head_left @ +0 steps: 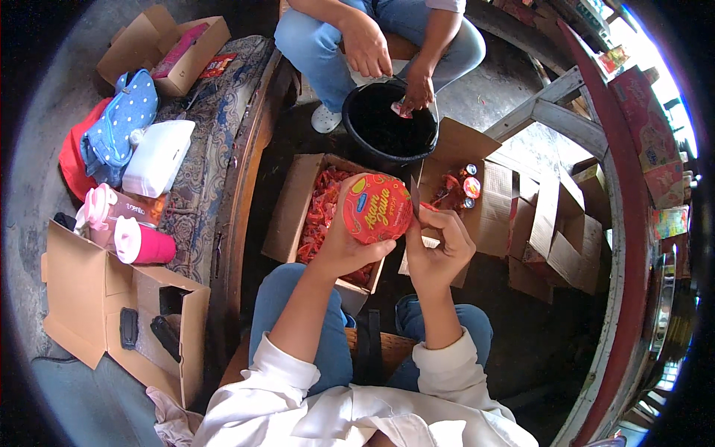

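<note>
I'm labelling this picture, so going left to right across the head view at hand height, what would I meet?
Bright pink cup with a white lid → brown wooden bench edge → round red-topped container → right hand → opened brown cardboard boxes → dark red board.

At the centre of the frame, the person's left hand [339, 253] grips a red round container [377, 208] with a printed top, while the right hand [439, 249], just beside it, pinches a slim dark object [415, 195] standing near its edge. Below the upper centre, another person's hands hang over a black bucket [372, 112], above an open carton [287, 205] of red packets. On the left, a blue polka-dot bag [119, 134] and a pink tumbler [153, 244] rest near a patterned seat [208, 149].
</note>
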{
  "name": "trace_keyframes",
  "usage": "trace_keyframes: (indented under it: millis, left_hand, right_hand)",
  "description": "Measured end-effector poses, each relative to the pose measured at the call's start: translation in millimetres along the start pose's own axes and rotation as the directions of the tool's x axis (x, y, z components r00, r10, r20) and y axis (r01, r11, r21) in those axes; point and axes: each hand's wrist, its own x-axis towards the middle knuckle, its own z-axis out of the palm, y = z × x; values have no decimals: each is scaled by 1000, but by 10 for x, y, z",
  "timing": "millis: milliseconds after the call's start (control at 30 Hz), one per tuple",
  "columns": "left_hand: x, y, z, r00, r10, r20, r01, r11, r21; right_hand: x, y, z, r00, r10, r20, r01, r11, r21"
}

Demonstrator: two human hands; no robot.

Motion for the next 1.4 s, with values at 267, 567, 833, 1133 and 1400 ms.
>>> trace_keyframes:
  millis: [267, 567, 833, 1133, 1400]
  left_hand:
    - [-34, -19, 69, 997, -82, -8, 80, 986, -145]
    - [19, -14, 44, 998, -3, -69, -15, 968, -252]
    - [26, 0, -8, 996, 44, -83, -56, 987, -148]
    - [34, -10, -37, 997, 58, -56, -61, 997, -48]
    - [5, -59, 2, 998, 63, -14, -64, 998, -9]
  right_hand:
    - [16, 27, -40, 993, 115, 9, -115, 988, 102]
    - [-3, -48, 29, 991, 107, -75, -98, 988, 119]
    - [-35, -115, 52, 1000, 7, -6, -7, 998, 66]
    - [-10, -187, 38, 999, -36, -7, 36, 999, -24]
    - [-27, -187, 39, 996, -87, -19, 83, 985, -153]
